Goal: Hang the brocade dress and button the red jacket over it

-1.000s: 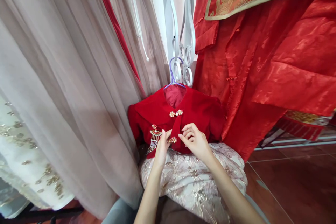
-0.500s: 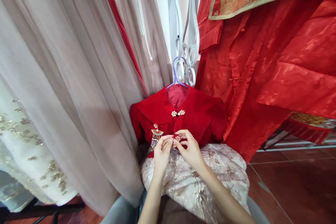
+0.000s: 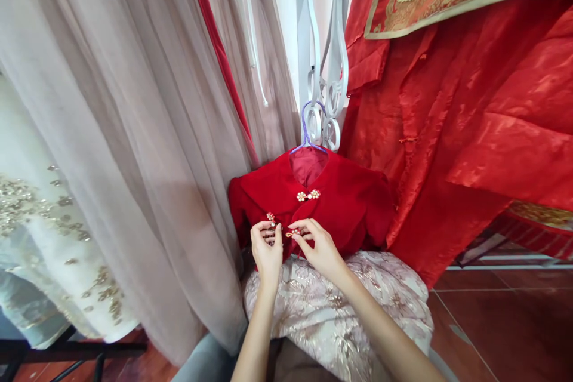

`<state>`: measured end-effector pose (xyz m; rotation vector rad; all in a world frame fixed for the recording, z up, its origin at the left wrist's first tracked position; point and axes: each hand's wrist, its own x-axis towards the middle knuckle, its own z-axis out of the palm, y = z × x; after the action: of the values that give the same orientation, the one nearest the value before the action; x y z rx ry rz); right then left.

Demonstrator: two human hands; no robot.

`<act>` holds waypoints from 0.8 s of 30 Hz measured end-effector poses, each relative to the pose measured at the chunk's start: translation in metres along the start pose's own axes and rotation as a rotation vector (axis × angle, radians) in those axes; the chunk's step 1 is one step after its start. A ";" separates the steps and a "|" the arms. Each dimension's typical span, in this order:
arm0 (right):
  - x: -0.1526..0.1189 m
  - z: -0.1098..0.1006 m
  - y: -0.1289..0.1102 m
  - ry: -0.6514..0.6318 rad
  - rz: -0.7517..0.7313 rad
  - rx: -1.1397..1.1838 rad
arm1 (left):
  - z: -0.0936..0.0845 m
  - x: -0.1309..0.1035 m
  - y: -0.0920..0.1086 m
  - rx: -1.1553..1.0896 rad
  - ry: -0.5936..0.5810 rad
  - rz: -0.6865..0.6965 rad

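Observation:
A red velvet jacket (image 3: 353, 206) hangs in front of me, its upper flower clasp (image 3: 308, 196) fastened at the chest. My right hand (image 3: 321, 249) pinches a lower clasp half (image 3: 293, 233), whose small gold loop points left. At the jacket's left front, my left hand (image 3: 267, 253) curls its thumb and fingers around a beaded tassel ornament (image 3: 271, 218). The ornament's flower top shows above the fingers, while most of its strands are hidden behind the hand. A gap separates the two hands.
The jacket's purple hanger (image 3: 306, 125) hooks onto white scrollwork metal (image 3: 332, 131). Beige curtains (image 3: 147, 149) fall on the left, and red garments (image 3: 439, 131) hang on the right. Pale floral fabric (image 3: 353, 298) lies below the jacket, over a tiled floor (image 3: 505, 322).
My hands have moved apart; they were together at the lower clasp. The left one has shifted left onto the tassel ornament, and the clasp's loop now shows. The view has shifted slightly.

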<state>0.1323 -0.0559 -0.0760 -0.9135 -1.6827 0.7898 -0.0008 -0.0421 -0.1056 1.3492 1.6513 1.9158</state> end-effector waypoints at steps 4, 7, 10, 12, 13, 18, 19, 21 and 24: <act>0.015 0.004 0.002 -0.039 -0.034 -0.022 | 0.000 0.001 0.000 -0.031 -0.009 -0.016; 0.022 0.005 0.005 -0.043 -0.044 -0.042 | -0.003 0.001 0.005 -0.067 -0.028 -0.020; 0.025 0.005 0.005 -0.058 -0.071 -0.035 | -0.006 -0.001 0.010 -0.102 -0.030 -0.007; 0.024 0.004 0.004 -0.072 -0.086 -0.022 | -0.009 -0.001 0.013 -0.103 -0.031 -0.009; 0.024 0.003 0.003 -0.075 -0.088 -0.019 | -0.009 -0.001 0.014 -0.097 -0.025 -0.017; 0.024 0.001 0.005 -0.065 -0.078 -0.035 | -0.010 0.003 0.009 -0.062 0.038 -0.042; 0.024 0.001 0.006 -0.064 -0.076 -0.040 | -0.009 0.003 0.007 -0.073 0.017 -0.039; 0.024 0.001 0.008 -0.063 -0.076 -0.051 | -0.007 0.004 0.005 -0.106 -0.025 -0.038; 0.024 0.002 0.010 -0.070 -0.082 -0.060 | -0.004 0.003 0.005 -0.129 -0.033 -0.047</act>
<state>0.1277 -0.0304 -0.0737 -0.8607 -1.8024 0.7265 -0.0036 -0.0435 -0.0997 1.2742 1.5033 1.9263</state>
